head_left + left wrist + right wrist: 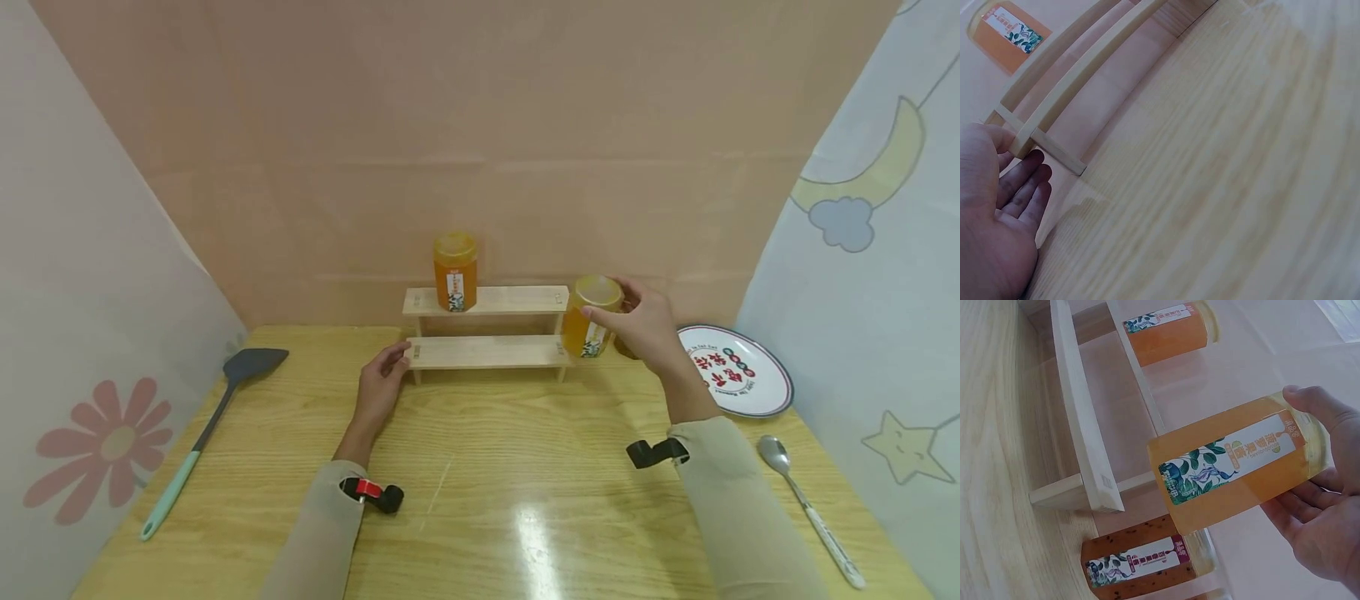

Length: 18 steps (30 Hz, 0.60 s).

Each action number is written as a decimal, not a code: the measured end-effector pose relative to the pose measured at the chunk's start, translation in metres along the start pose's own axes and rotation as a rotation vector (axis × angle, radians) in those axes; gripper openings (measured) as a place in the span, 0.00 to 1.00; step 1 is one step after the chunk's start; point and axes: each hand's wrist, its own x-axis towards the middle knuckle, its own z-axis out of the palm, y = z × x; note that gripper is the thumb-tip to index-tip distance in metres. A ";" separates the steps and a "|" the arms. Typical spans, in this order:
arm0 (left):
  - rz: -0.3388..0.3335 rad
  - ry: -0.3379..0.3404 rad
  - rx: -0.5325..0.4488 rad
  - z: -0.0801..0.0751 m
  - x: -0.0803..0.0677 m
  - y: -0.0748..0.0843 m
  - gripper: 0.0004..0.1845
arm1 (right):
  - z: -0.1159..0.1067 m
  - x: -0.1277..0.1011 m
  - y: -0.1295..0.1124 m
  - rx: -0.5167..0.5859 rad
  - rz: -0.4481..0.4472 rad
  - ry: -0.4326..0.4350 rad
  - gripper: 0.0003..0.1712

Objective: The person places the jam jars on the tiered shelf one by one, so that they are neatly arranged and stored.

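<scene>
Nearest, a spoon point(814, 518) lies by the right edge of the worktop point(465, 467), with a spatula point(212, 422) along the left edge. Farther on, the left hand point(380, 385) pinches the left end of a two-step wooden rack point(487, 352) near the far edge, while the right hand point(651, 327) grips an amber jar point(1229, 465) at the rack's right end (a darker jar point(1141, 556) stands beside that end). Toward the far right corner lies a plate point(738, 379), and a second amber jar point(455, 271) stands on the rack's upper step.

The left hand point(379, 387) pinches low while the right hand point(649, 328) grips, raised higher.
</scene>
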 end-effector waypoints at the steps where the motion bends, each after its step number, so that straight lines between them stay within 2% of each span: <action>1: 0.002 0.000 -0.004 0.000 0.000 0.000 0.18 | 0.001 0.002 -0.001 -0.005 -0.006 0.002 0.41; 9: 0.013 0.010 -0.008 0.003 0.000 -0.001 0.17 | 0.010 0.018 -0.006 -0.020 -0.067 0.009 0.41; 13: 0.019 0.019 0.000 0.003 0.001 -0.002 0.17 | 0.016 0.024 -0.008 0.010 -0.067 0.008 0.38; 18: 0.014 0.010 0.004 0.002 0.001 -0.003 0.18 | 0.022 0.028 -0.012 0.015 -0.065 -0.004 0.40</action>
